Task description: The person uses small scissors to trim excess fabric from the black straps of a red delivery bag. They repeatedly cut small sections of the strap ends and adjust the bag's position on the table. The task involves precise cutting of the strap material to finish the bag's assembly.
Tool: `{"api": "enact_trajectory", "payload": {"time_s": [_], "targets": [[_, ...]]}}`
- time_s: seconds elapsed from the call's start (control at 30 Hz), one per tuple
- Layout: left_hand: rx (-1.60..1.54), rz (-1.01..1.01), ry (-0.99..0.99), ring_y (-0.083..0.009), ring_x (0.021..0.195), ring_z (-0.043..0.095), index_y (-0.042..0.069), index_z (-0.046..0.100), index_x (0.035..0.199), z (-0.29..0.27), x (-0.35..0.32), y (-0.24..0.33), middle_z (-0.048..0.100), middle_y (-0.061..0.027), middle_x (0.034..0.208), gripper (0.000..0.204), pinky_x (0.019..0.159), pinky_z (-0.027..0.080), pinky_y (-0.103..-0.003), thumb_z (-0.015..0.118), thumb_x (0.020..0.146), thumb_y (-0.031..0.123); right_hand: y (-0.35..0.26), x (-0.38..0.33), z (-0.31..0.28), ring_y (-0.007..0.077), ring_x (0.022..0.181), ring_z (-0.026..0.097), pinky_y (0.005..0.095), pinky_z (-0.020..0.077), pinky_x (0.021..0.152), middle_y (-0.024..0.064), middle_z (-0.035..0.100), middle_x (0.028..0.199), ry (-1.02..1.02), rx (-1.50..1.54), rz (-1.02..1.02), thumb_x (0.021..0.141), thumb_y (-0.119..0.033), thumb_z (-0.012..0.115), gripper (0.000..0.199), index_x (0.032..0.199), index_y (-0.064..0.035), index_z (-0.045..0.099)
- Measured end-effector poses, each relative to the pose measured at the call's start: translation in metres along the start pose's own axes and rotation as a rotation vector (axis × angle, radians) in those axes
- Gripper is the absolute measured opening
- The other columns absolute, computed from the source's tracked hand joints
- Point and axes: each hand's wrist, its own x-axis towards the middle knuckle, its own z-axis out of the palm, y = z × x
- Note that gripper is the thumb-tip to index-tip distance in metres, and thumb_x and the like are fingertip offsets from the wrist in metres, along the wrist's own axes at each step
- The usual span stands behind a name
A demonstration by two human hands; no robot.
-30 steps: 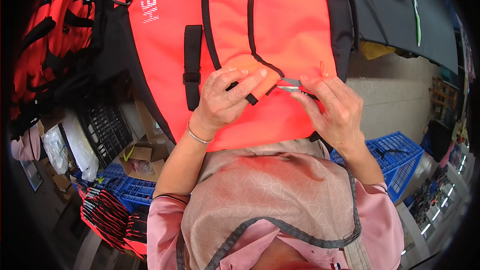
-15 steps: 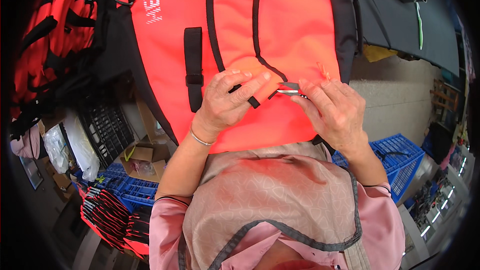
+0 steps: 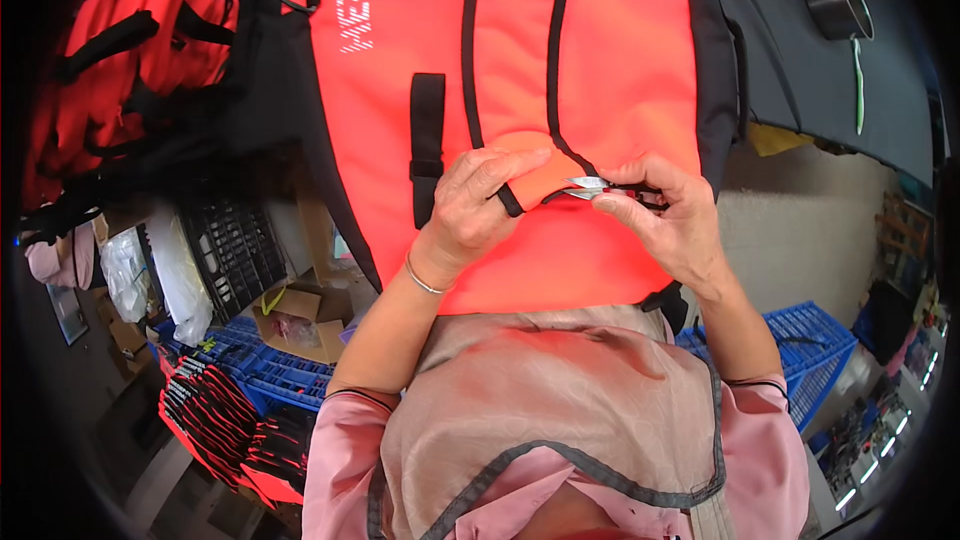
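We see a brightly and evenly lit scene, with the orange backpack [image 3: 590, 70] glowing vividly and only soft shadows under the left hand [image 3: 475, 205] and right hand [image 3: 665, 225]. The centre is sharp, while the fisheye lens bends straight edges and fades to a black vignette at the rim. The blue crates [image 3: 810, 340] and small lights at lower right look smeared.

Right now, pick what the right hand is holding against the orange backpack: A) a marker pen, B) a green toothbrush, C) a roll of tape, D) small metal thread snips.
D: the right hand pinches small metal thread snips, blades pointing at the black piping that the left hand holds on the orange backpack.
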Motion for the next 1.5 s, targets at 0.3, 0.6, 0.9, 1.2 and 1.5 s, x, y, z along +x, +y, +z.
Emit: {"api": "enact_trajectory", "payload": {"time_s": [0.3, 0.6, 0.9, 1.2, 1.5], "targets": [[-0.141, -0.176, -0.013, -0.0186, 0.079, 0.062, 0.011, 0.075, 0.1, -0.008, 0.009, 0.0, 0.07, -0.0018, 0.107, 0.04, 0.063, 0.049, -0.03, 0.078, 0.062, -0.002, -0.038, 0.021, -0.005, 0.0103, 0.075, 0.064, 0.0277, 0.0497, 0.064, 0.006, 0.069, 0.083, -0.082, -0.345, -0.078, 0.084, -0.015, 0.076, 0.025, 0.098, 0.0021, 0.065], [-0.399, -0.413, -0.018, -0.0169, 0.074, 0.06, 0.009, 0.077, 0.094, -0.013, 0.012, 0.0, 0.071, -0.0026, 0.091, 0.026, 0.064, 0.049, -0.029, 0.083, 0.069, 0.005, -0.034, 0.039, 0.003, 0.0024, 0.06, 0.048, 0.0201, 0.0373, 0.051, -0.0011, 0.061, 0.076, -0.184, 0.511, 0.318, 0.093, -0.023, 0.069, 0.022, 0.101, -0.0038, 0.062], [-0.395, -0.502, -0.066, -0.0135, 0.076, 0.066, 0.004, 0.077, 0.088, -0.015, 0.012, 0.0, 0.071, -0.0043, 0.089, 0.022, 0.064, 0.052, -0.026, 0.086, 0.068, 0.002, -0.037, 0.038, -0.006, 0.0101, 0.062, 0.057, 0.026, 0.0447, 0.054, 0.0025, 0.062, 0.07, 0.068, 0.077, 0.056, 0.09, -0.021, 0.072, 0.023, 0.097, -0.0017, 0.063], [-0.413, -0.493, -0.064, -0.0131, 0.074, 0.066, 0.004, 0.077, 0.089, -0.013, 0.014, -0.001, 0.07, -0.005, 0.088, 0.021, 0.063, 0.052, -0.026, 0.085, 0.069, 0.002, -0.039, 0.031, 0.002, 0.023, 0.055, 0.059, 0.0357, 0.0442, 0.048, 0.0057, 0.061, 0.066, 0.102, -0.637, -0.356, 0.082, -0.026, 0.077, 0.023, 0.082, -0.0067, 0.063], [-0.413, -0.507, -0.078, -0.0126, 0.073, 0.065, 0.004, 0.077, 0.09, -0.014, 0.015, -0.002, 0.07, -0.0048, 0.087, 0.023, 0.062, 0.051, -0.026, 0.086, 0.068, 0.003, -0.042, 0.038, 0.006, 0.0224, 0.054, 0.057, 0.0369, 0.043, 0.047, 0.0039, 0.057, 0.064, 0.131, -0.724, -0.545, 0.079, -0.023, 0.077, 0.021, 0.079, -0.0079, 0.063]]}}
